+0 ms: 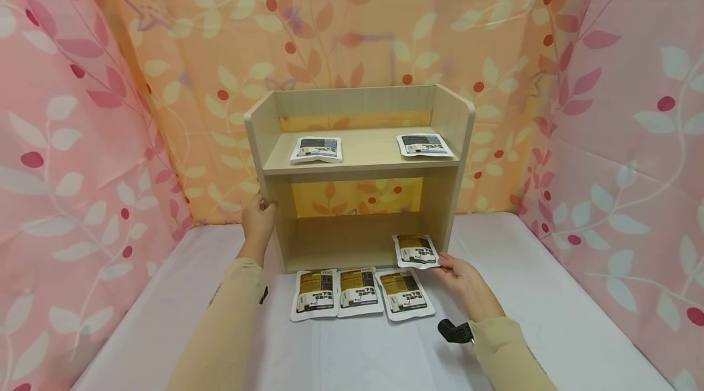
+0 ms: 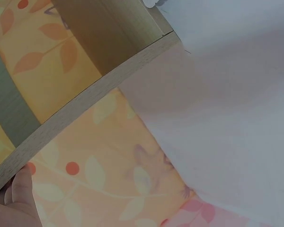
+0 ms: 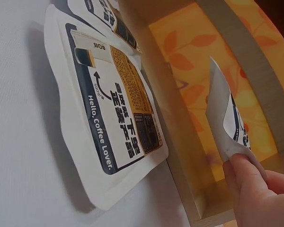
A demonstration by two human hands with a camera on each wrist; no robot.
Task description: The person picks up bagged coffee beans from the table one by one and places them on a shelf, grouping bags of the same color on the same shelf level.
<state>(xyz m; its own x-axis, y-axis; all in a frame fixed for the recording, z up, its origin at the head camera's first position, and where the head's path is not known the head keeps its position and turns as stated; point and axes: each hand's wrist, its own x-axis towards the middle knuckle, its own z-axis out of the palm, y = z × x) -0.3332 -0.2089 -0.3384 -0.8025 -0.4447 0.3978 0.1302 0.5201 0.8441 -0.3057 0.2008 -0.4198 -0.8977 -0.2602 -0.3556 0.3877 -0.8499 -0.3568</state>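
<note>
A small two-tier wooden shelf (image 1: 360, 168) stands on the white-covered table. My left hand (image 1: 258, 226) grips the front edge of its left side panel, fingers bent at the board (image 2: 85, 106) in the left wrist view. Between thumb and fingers, my right hand (image 1: 464, 284) pinches one corner of a white coffee packet (image 1: 416, 252) with a brown and black label. That packet is tilted in front of the lower compartment's right end, as the right wrist view also shows. Below it, three similar packets (image 1: 360, 291) lie in a row before the shelf.
On the upper tier lie two packets with dark grey-blue labels, one packet (image 1: 317, 149) at the left and another packet (image 1: 425, 145) at the right. Leaf-patterned curtains (image 1: 352, 18) enclose the table (image 1: 352, 354) at the back and both sides.
</note>
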